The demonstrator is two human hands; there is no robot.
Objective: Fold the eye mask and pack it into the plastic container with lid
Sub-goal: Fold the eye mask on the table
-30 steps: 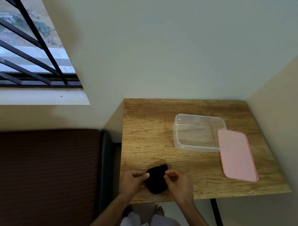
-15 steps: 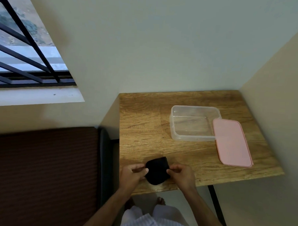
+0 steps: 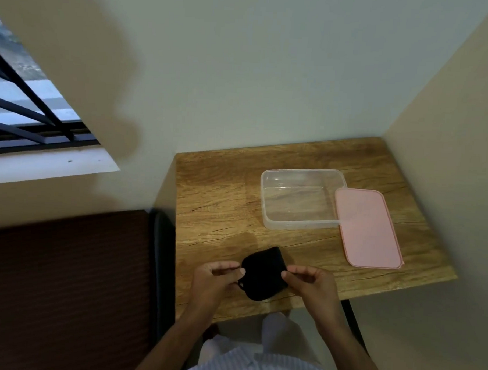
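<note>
Pinching the folded black fabric eye mask [image 3: 262, 273] with both grips, left hand [image 3: 215, 278] and right hand [image 3: 308, 282], on the wooden bench [image 3: 222, 206]; next, we judge, we lift it into the clear rectangular plastic container [image 3: 297, 225].

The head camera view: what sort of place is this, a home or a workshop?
Most likely a room in a home. A small wooden table sits in a corner of plain painted walls, beside a barred window and a dark padded seat.
</note>
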